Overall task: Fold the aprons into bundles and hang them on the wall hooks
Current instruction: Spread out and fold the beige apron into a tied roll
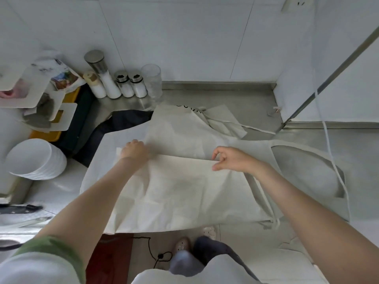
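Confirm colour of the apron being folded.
The apron is plain cream, off-white; seen best in the head view.

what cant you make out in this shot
All in the head view:
1. The black print at the top of the apron is cut off by a fold and is unreadable.
2. The left hand hides its fingertips behind its own back, so its grip is unclear.
3. The dark cloth is mostly covered by the apron, so I can't tell what it is.
4. There are no wall hooks in frame.

Black lettering (187,108) on the apron (174,191) is partly hidden and unreadable.
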A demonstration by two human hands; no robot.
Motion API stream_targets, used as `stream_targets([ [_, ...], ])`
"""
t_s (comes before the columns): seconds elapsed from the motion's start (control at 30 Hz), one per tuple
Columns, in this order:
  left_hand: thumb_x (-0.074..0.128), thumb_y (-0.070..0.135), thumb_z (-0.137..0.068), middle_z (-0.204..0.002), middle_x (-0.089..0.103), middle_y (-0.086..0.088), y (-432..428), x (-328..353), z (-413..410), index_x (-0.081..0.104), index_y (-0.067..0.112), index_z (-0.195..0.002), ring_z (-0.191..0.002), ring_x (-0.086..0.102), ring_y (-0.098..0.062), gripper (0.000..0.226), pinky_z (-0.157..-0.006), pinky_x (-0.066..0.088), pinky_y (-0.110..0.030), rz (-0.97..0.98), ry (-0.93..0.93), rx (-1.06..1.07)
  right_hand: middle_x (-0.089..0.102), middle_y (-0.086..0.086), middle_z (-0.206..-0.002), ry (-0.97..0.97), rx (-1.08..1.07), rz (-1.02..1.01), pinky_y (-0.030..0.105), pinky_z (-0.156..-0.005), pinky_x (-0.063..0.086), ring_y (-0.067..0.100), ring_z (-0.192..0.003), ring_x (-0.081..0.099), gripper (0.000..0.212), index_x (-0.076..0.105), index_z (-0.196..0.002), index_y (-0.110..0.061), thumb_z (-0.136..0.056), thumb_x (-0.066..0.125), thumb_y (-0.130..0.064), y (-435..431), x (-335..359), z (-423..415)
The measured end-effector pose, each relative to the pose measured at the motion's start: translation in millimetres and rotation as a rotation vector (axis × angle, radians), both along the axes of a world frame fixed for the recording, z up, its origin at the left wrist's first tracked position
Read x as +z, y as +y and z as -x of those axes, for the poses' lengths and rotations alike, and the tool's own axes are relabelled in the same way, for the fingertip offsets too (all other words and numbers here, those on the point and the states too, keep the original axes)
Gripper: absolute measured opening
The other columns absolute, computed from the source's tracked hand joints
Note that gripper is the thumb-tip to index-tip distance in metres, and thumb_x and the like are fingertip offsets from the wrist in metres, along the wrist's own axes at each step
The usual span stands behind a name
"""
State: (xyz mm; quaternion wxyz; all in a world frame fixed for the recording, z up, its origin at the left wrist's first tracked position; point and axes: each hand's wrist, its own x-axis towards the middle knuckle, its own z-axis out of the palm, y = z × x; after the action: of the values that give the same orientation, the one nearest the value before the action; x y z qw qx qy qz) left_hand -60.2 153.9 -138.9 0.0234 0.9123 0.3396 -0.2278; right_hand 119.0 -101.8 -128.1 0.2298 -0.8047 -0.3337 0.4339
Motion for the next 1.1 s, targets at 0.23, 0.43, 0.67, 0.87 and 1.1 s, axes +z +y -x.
stream_targets([
  [0.23, 0.035, 0.018, -0.099, -0.108, 0.059, -0.003, 30.2, 11.1, 6.4, 0.059, 0.018, -0.116, -0.113, 0.040, -0.025, 0.030, -0.087, 0.033, -0.031, -0.223, 0.007, 0.020, 0.045, 0.004, -0.060, -0.145, 0.234, 0.332, 0.023, -0.044, 0.028, 0.014, -0.042, 0.044, 0.021, 0.044, -0.079, -0.013, -0.090, 0.060, -0.023, 23.3, 8.6, -40.2],
  [0.43, 0.041, 0.027, -0.097, -0.115, 0.054, -0.001, 44.7, 19.8, 14.2, 0.059, 0.024, -0.117, -0.109, 0.037, -0.026, 0.027, -0.087, 0.031, -0.035, -0.294, -0.010, 0.048, 0.061, 0.020, -0.065, -0.039, -0.143, 0.137, 0.027, -0.042, 0.049, 0.027, -0.046, 0.066, 0.005, 0.050, -0.090, -0.004, -0.092, 0.047, -0.008, 74.7, 24.3, -62.3],
  [0.67, 0.054, 0.006, -0.087, -0.143, 0.030, -0.010, 61.2, 27.5, 4.6, 0.046, 0.013, -0.131, -0.126, 0.020, -0.030, 0.046, -0.102, 0.019, -0.041, -0.410, -0.272, 0.182, 0.059, 0.016, -0.095, -0.409, -0.280, -0.241, 0.035, -0.071, 0.042, 0.031, -0.092, 0.060, 0.014, 0.047, -0.107, -0.011, -0.094, 0.047, -0.009, 123.0, 16.2, -74.3],
  [0.87, 0.055, 0.024, -0.094, -0.160, -0.008, -0.011, 73.4, 7.9, -5.4, 0.010, 0.020, -0.153, -0.148, -0.007, -0.028, 0.074, -0.116, 0.006, -0.053, -0.221, -0.313, 0.199, -0.019, 0.003, -0.159, -0.555, 0.228, -0.036, 0.049, -0.119, 0.000, 0.025, -0.146, -0.018, 0.104, -0.017, -0.150, -0.025, -0.086, 0.065, -0.025, 134.0, -8.7, -38.4],
  [1.1, 0.058, 0.043, -0.091, -0.160, -0.004, -0.008, 78.8, -22.6, 21.2, 0.000, 0.019, -0.152, -0.147, 0.006, -0.030, 0.088, -0.116, 0.016, -0.049, 0.112, -0.253, 0.366, -0.027, -0.014, -0.155, -0.524, 0.520, 0.248, 0.051, -0.114, -0.017, 0.019, -0.143, -0.027, 0.075, -0.018, -0.147, -0.044, -0.098, 0.037, -0.048, 138.5, -52.2, 4.5],
])
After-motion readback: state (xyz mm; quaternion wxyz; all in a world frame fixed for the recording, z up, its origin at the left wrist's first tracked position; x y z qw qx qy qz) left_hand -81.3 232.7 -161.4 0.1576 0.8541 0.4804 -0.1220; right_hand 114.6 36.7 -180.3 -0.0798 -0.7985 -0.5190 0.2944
